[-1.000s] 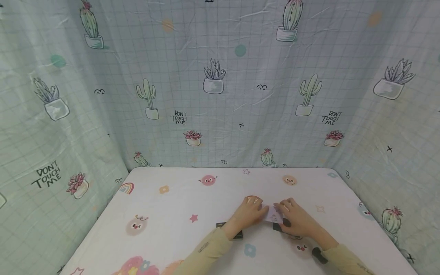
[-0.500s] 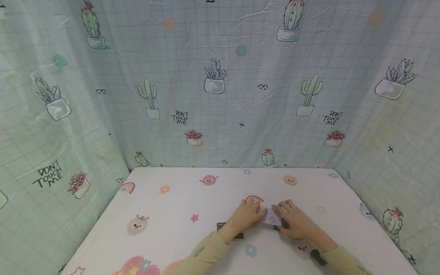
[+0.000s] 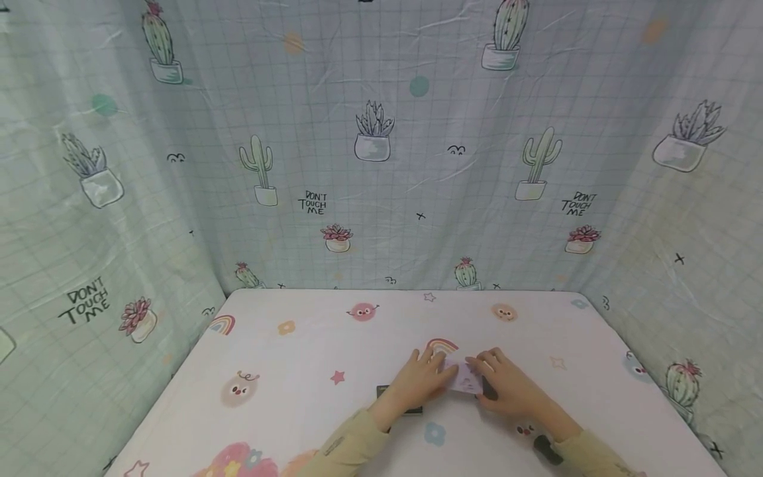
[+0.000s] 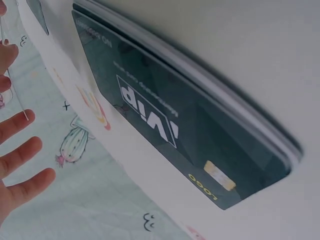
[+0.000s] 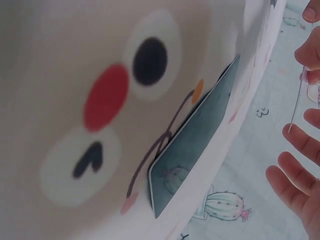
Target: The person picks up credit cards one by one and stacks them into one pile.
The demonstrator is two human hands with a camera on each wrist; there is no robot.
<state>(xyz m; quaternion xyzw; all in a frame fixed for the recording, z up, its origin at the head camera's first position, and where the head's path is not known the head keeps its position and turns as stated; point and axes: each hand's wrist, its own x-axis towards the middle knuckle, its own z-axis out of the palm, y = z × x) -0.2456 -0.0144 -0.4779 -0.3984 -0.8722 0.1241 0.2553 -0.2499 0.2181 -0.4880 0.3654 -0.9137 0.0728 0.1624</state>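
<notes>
In the head view, my left hand (image 3: 420, 379) and right hand (image 3: 507, 384) hold a light purple printed card (image 3: 466, 380) between them, above the table. Each hand pinches one side of it, and the remaining fingers are spread. From the right wrist, the card (image 5: 298, 100) appears as a thin edge-on line at the fingertips (image 5: 292, 131). Under my left forearm lies a small stack of dark VIP cards (image 4: 145, 105), partly covered in the head view. A dark card (image 5: 195, 140) lies flat beneath my right hand, mostly hidden from above.
The white table cover (image 3: 286, 371) carries printed faces, stars and rainbows. Curtains (image 3: 369, 212) with a cactus print surround its back and sides. A black rounded piece (image 3: 547, 450) shows beside the right wrist.
Both hands have drifted slightly left with the purple card. My left fingers have spread a little more. The dark card below the right hand is now more covered.
</notes>
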